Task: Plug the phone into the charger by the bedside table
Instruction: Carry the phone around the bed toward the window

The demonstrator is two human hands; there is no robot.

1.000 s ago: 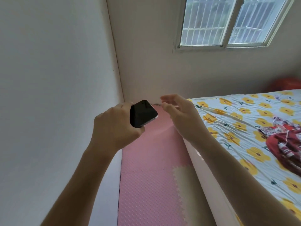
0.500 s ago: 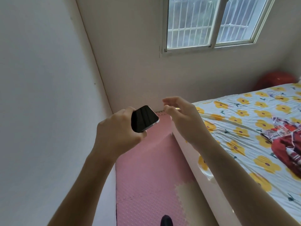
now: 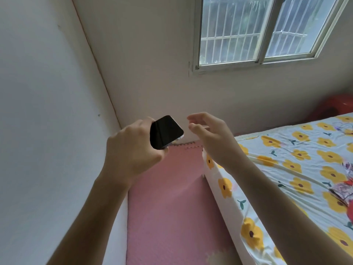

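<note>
Both hands now sit higher against the far wall than half a second ago, the window looming larger and the right fingers spread wider. Bed with yellow-flower sheet fills the right; pink floor mat runs along its left side. Left of the bed's near corner, left hand grips the dark-screened phone, tilted; right hand just right of it, fingers loosely open, a thin pale object at its fingertips, too small to identify.

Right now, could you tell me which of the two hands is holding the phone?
The left hand, nearest the wall: it grips the dark phone. The right hand, over the bed edge, does not touch the phone.
</note>
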